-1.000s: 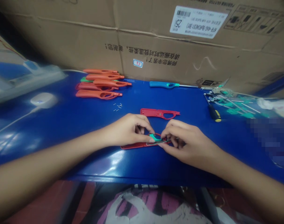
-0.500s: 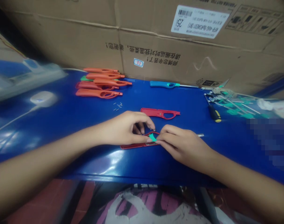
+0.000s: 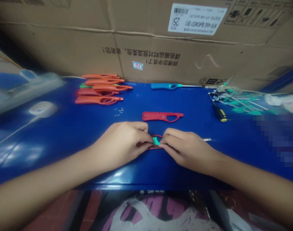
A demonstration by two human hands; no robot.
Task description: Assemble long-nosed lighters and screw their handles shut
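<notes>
My left hand and my right hand meet at the middle of the blue table. Both pinch a red plastic lighter shell that lies flat and is mostly hidden under my fingers. A small green trigger piece sits in the shell between my fingertips. A thin metal tube tip pokes out to the right of my right hand. A second red shell half lies just beyond my hands.
A stack of orange lighter shells lies at the back left, with tiny pins near it. A blue lighter, a screwdriver, a bag of green parts, a white device and a cardboard box surround the work spot.
My left hand has slid right over the shell, hiding most of it. My right hand has settled flatter, and the metal tube tip now shows beside it.
</notes>
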